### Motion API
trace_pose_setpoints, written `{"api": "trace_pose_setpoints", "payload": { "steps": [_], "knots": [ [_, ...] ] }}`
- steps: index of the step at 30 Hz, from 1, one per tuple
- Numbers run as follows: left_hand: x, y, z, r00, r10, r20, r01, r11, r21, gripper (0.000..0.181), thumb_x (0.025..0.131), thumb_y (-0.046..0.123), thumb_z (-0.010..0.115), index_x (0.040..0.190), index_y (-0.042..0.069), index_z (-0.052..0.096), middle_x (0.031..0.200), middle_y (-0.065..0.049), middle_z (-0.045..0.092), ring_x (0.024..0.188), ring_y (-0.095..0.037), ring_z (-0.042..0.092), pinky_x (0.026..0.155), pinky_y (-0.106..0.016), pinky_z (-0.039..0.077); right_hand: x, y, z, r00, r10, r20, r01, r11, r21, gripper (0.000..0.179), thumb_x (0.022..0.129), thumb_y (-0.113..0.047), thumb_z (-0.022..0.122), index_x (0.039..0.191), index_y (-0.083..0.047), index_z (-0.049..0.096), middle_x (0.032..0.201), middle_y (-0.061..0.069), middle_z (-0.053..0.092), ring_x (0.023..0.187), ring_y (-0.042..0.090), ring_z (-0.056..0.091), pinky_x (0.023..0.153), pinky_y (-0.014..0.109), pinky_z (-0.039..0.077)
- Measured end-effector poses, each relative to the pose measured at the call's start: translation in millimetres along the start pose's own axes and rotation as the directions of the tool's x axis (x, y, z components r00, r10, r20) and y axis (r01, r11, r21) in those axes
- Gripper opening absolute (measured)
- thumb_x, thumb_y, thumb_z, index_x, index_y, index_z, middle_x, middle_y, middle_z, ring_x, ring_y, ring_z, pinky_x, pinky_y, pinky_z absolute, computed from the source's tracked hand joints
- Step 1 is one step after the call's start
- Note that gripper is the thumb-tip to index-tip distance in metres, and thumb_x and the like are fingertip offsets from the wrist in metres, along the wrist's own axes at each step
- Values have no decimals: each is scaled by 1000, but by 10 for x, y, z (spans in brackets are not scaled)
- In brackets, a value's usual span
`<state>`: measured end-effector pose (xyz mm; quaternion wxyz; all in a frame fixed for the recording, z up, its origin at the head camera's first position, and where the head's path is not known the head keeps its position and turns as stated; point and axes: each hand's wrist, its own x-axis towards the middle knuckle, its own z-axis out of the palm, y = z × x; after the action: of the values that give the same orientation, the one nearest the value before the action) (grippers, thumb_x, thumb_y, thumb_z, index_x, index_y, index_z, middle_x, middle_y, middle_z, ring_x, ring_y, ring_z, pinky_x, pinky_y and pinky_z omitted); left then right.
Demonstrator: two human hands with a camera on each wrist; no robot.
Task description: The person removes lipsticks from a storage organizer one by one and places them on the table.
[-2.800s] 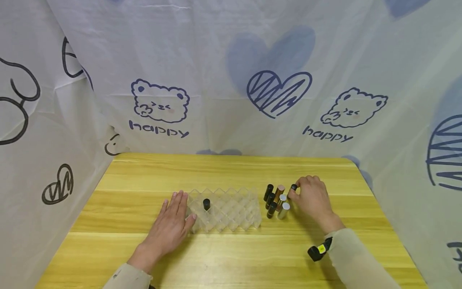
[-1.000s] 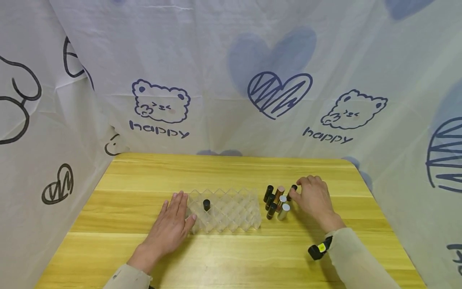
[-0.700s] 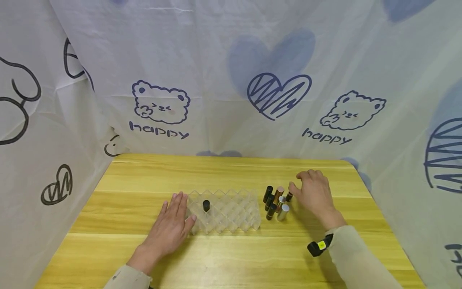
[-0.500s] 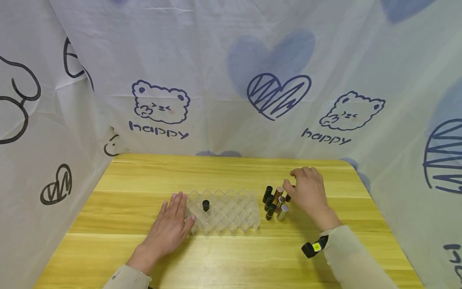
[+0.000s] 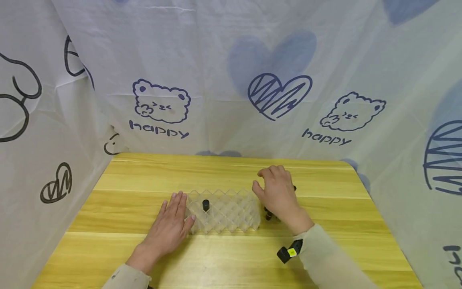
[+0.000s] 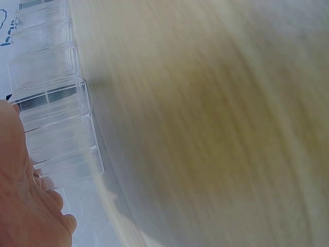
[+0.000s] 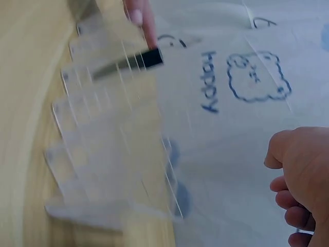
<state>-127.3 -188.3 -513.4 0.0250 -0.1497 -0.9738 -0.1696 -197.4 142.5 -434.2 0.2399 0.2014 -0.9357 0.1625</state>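
Observation:
A clear acrylic organizer (image 5: 231,214) with diamond-shaped compartments lies on the table. One black-capped lipstick tube (image 5: 206,205) stands in a compartment near its left end. My left hand (image 5: 169,226) rests against that end, fingers straight and thumb along the front corner. My right hand (image 5: 277,194) hovers at the organizer's right end, over the loose tubes. A gap shows between its thumb and forefinger, and I see nothing held there; the other fingers (image 7: 290,200) are loosely curled in the right wrist view.
Beneath my right hand, a black tube (image 5: 268,216) shows from the mostly hidden group. Another black cap (image 5: 294,188) peeks out to the hand's right. A printed cloth (image 5: 223,80) hangs behind the wooden table (image 5: 216,257).
My right hand has left the rightmost black tube, which stays standing, and has swung left across the other tubes to the organizer's end. The left hand has stayed still.

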Motion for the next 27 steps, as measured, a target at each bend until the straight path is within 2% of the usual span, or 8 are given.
{"api": "trace_pose_setpoints", "payload": {
  "steps": [10, 16, 21, 27],
  "knots": [
    [3, -8, -5, 1000, 1, -6, -1, 1000, 4, 76, 115, 48, 35, 165, -7, 20, 173, -27, 21, 161, -44, 19, 129, -65, 16, 29, -422, 229, 990, -141, 13, 141, 990, 8, 20, 95, -23, 78, 105, -6, 75, 96, 9, 70, 90, 31, 61, 76, 46, 50],
    [4, -5, 0, 1000, 1, -2, -1, 1000, 6, 76, 114, 48, 36, 165, -7, 21, 173, -27, 21, 161, -44, 19, 130, -65, 15, 34, -571, 343, 984, -172, 34, 173, 985, -6, 18, 95, -23, 77, 104, -8, 74, 97, 8, 70, 89, 28, 60, 75, 44, 49],
    [9, -1, -3, 1000, -5, 1, 5, 1000, 10, 76, 114, 49, 36, 165, -6, 20, 173, -26, 21, 162, -43, 17, 130, -64, 14, 24, -680, 442, 978, -194, 83, 195, 981, -10, 21, 96, -28, 77, 106, -10, 75, 99, 6, 71, 91, 27, 61, 76, 42, 49],
    [8, 7, -25, 1000, -5, 13, 4, 999, 43, 77, 114, 50, 33, 165, -5, 19, 173, -26, 20, 162, -41, 15, 131, -63, 13, 9, -811, 569, 967, -212, 144, 222, 973, -61, 26, 96, -35, 77, 107, -11, 75, 100, 4, 71, 94, 24, 62, 79, 40, 51]
  ]
}}
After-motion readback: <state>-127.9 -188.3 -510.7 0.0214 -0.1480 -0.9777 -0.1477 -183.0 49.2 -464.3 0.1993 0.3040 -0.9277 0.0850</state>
